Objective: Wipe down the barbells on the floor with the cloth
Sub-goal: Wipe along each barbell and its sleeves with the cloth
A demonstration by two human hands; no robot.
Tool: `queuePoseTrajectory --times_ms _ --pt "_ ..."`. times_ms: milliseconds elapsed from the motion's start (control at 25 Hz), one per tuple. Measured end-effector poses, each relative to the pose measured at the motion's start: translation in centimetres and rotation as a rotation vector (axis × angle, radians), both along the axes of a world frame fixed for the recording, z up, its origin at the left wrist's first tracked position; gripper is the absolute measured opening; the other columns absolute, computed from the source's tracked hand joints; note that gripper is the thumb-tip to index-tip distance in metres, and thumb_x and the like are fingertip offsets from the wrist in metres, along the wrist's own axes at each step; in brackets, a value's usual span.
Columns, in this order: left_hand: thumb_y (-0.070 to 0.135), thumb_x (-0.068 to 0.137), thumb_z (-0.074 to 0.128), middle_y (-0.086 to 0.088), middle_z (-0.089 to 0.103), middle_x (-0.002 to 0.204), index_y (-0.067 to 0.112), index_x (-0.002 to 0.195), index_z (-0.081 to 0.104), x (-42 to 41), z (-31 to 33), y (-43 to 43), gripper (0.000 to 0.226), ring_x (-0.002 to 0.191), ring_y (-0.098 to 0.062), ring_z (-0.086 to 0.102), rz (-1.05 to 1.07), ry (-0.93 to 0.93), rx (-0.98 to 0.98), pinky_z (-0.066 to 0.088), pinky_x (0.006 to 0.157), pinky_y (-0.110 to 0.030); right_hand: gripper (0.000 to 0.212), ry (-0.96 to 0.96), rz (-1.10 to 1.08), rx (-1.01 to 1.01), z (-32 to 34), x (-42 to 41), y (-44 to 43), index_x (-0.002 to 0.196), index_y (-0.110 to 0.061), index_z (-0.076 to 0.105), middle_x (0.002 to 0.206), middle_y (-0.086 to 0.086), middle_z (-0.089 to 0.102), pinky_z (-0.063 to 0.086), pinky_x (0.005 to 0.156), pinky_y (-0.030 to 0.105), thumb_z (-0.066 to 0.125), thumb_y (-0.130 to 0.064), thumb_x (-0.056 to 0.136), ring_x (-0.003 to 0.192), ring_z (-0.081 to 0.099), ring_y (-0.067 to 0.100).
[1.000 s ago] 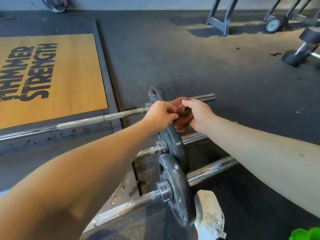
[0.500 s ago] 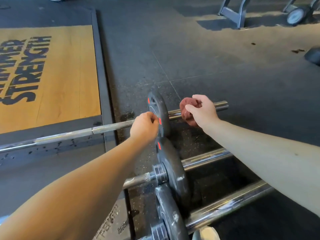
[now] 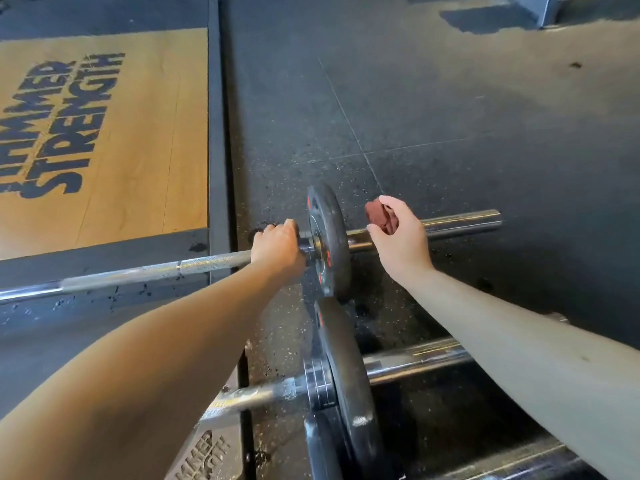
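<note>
Far barbell: the long steel barbell [image 3: 156,271] with a round black weight plate [image 3: 327,237] lies on the floor, its shaft crossing the platform edge.
Left hand: the left hand [image 3: 277,249] has let go of the cloth and now clasps the shaft just left of the plate.
Right hand: the right hand [image 3: 398,237] alone pinches the cloth.
Cloth: the small crumpled dark-red cloth [image 3: 379,216] has moved off the plate to just above the chrome sleeve [image 3: 460,220]; whether it touches is unclear.
Meaning: the bar is probably being steadied for a sleeve wipe; the two nearer barbells [image 3: 415,358] seemingly wait.
Floor: dark speckled rubber floor [image 3: 450,116].
Platform: lettered wooden lifting platform [image 3: 138,133], left.
Room: grey metal frame foot [image 3: 540,8], far right.
</note>
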State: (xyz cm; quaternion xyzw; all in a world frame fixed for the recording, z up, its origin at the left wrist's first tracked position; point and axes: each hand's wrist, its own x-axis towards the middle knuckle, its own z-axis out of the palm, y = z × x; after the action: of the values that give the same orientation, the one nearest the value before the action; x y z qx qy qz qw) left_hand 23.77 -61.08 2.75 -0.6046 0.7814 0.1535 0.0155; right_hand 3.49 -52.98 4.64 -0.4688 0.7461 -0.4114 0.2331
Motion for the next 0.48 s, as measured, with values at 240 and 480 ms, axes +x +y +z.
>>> queuePoseTrajectory --times_ms 240,480 --pt "0.045 0.092 0.067 0.002 0.068 0.116 0.030 0.147 0.031 0.3 -0.7 -1.8 0.067 0.107 -0.026 0.063 -0.100 -0.072 0.206 0.036 0.098 -0.040 0.048 0.102 0.102 0.148 -1.9 1.1 -1.2 0.138 -0.027 0.055 0.132 -0.005 0.064 0.047 0.103 0.033 0.071 -0.018 0.094 0.125 0.058 0.018" --pt "0.064 0.083 0.071 0.004 0.070 0.112 0.033 0.134 0.036 0.9 -0.2 -1.4 0.069 0.097 -0.024 0.063 -0.150 -0.062 0.131 0.034 0.097 -0.040 0.039 0.139 0.066 0.144 -2.3 1.6 0.1 0.125 -0.028 0.061 0.116 -0.006 0.068 0.055 0.098 0.038 0.074 -0.019 0.090 0.112 0.063 0.018"
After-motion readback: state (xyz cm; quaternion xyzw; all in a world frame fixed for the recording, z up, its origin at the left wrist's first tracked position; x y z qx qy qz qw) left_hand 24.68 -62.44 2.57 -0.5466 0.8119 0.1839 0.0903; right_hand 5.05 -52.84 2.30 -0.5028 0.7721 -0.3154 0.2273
